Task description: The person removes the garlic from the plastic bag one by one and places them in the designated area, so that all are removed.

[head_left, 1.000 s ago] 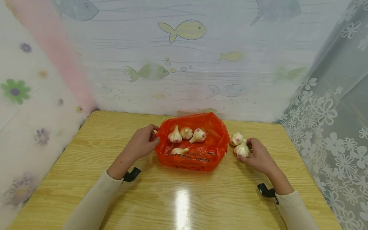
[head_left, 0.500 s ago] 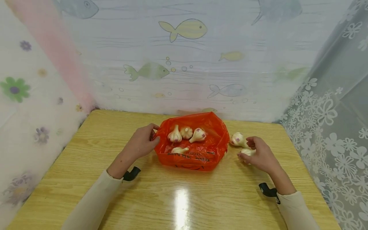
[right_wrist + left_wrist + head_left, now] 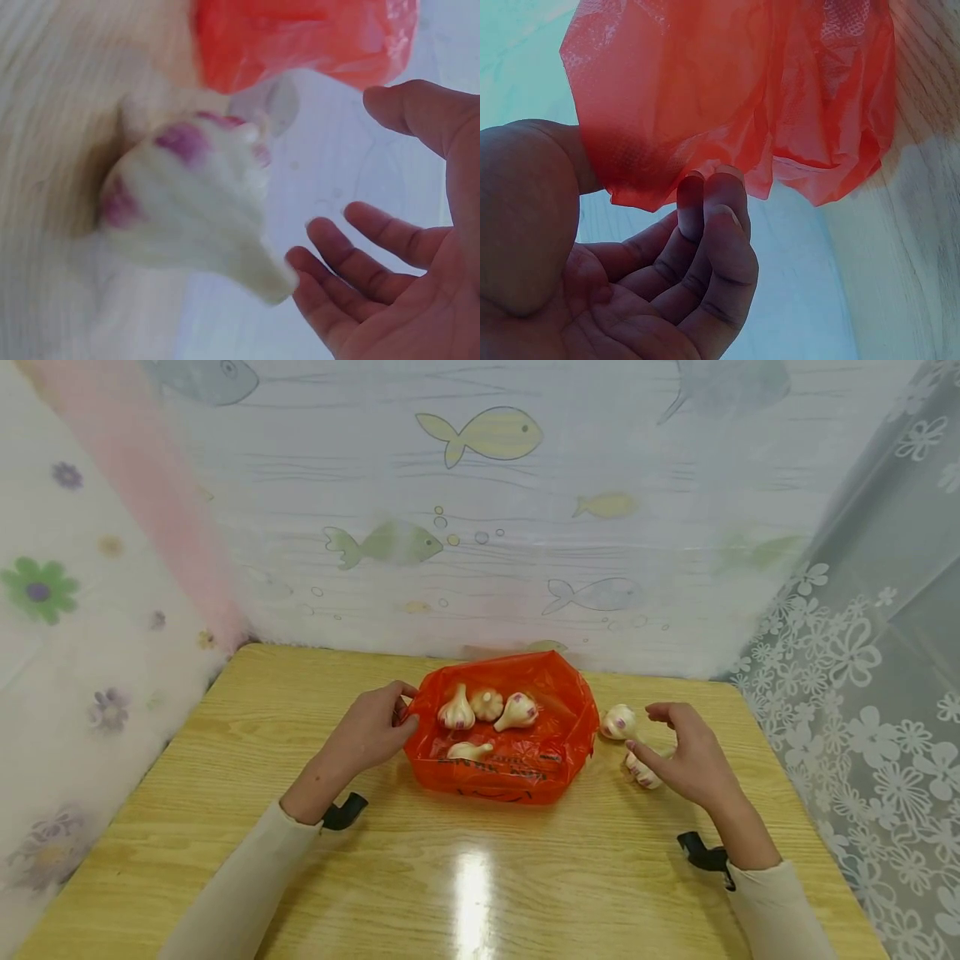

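Bag (image 3: 558, 710) (red) between hands (image 3: 367, 727) (image 3: 697, 760); two garlic bulbs (image 3: 619, 722) (image 3: 641, 773) near right one

Reaches in from below with the left arm (image 3: 242, 892) and the right arm (image 3: 780, 912), both clad in long cream fabric sleeves (image 3: 270, 852), baring the left wrist (image 3: 309, 795) and right wrist (image 3: 748, 837) past the cuffs. Angles the bare left hand (image 3: 366, 728) inward, gripping with bent fingers (image 3: 727, 262) opposite the left thumb (partly hidden in the left wrist view). Holds the bare right hand (image 3: 697, 756) with the right thumb (image 3: 420, 112) well apart from slightly bent, spread fingers, palm (image 3: 442, 311) partly showing.
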### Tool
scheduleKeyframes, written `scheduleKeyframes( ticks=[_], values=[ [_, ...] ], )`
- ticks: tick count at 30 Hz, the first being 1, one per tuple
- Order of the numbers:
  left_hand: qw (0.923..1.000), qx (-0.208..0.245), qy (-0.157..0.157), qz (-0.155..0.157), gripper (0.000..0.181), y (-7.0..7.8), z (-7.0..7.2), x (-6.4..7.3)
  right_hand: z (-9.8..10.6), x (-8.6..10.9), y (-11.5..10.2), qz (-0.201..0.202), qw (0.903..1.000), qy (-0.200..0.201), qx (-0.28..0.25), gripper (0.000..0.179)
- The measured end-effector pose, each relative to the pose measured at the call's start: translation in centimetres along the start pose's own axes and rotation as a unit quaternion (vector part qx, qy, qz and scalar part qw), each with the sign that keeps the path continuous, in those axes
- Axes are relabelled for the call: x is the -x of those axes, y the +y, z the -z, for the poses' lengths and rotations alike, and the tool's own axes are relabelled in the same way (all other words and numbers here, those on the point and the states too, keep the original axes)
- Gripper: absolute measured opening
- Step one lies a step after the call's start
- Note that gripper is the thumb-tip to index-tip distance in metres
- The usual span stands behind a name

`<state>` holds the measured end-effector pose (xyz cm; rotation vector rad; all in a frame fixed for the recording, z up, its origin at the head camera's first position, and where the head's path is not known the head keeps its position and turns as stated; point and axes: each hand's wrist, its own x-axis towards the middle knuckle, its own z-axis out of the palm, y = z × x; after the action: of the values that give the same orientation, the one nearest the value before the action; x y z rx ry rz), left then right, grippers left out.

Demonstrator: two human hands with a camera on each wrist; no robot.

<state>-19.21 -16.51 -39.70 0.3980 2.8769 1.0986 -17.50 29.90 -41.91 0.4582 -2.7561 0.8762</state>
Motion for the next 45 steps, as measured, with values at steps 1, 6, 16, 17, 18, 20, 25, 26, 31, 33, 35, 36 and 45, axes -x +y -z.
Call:
scheduleKeyframes(
  ticks=[1, 6, 16, 17, 18, 20, 25, 26, 31, 33, 35, 36, 45],
  values=[
    [1.0000, -0.001, 0.000, 0.000, 0.041, 0.0, 0.0, 0.0, 0.0, -0.1, -0.3, 0.005, 1.0000, 0.004, 0.001, 0.055],
    [1.0000, -0.003, 0.003, -0.002, 0.040, 0.0, 0.0, -0.2, 0.1, -0.6, -1.5, 0.030, 0.9994, 0.020, 0.001, 0.052],
    [0.9999, -0.004, 0.003, -0.010, 0.040, 0.3, -0.1, -0.4, 0.3, -1.3, -3.7, 0.071, 0.9962, 0.050, -0.011, 0.049],
    [0.9999, -0.004, 0.003, -0.010, 0.040, 0.3, -0.2, -0.4, 0.4, -1.3, -4.0, 0.076, 0.9957, 0.051, -0.013, 0.048],
    [0.9999, -0.003, 0.004, -0.010, 0.040, 0.3, -0.2, -0.4, 0.4, -1.4, -4.3, 0.081, 0.9952, 0.052, -0.016, 0.048],
    [0.9999, -0.002, 0.006, -0.011, 0.040, 0.3, -0.2, -0.4, 0.5, -1.5, -4.8, 0.090, 0.9943, 0.052, -0.021, 0.048],
    [1.0000, 0.001, 0.007, -0.006, 0.039, 0.2, -0.2, -0.2, 0.7, -2.1, -6.1, 0.107, 0.9933, 0.037, -0.021, 0.051],
    [1.0000, 0.000, 0.007, -0.005, 0.039, 0.2, -0.2, -0.2, 0.7, -2.3, -6.3, 0.111, 0.9930, 0.034, -0.019, 0.052],
    [1.0000, 0.001, 0.004, 0.000, 0.039, 0.2, -0.2, -0.2, 0.6, -3.3, -7.2, 0.147, 0.9889, 0.018, -0.012, 0.053],
    [1.0000, 0.001, 0.003, 0.000, 0.039, 0.2, -0.2, -0.1, 0.5, -3.7, -7.6, 0.161, 0.9868, 0.010, -0.009, 0.052],
    [1.0000, 0.000, 0.003, 0.000, 0.040, 0.1, -0.2, -0.1, 0.5, -4.0, -8.1, 0.170, 0.9855, 0.000, -0.003, 0.051],
    [1.0000, 0.000, 0.003, -0.001, 0.040, 0.1, -0.2, -0.1, 0.5, -4.2, -8.4, 0.173, 0.9849, -0.005, -0.001, 0.050],
    [1.0000, -0.001, 0.005, -0.003, 0.040, 0.0, -0.1, 0.0, -0.2, -5.8, -10.9, 0.189, 0.9788, -0.073, 0.028, 0.055]
  ],
)
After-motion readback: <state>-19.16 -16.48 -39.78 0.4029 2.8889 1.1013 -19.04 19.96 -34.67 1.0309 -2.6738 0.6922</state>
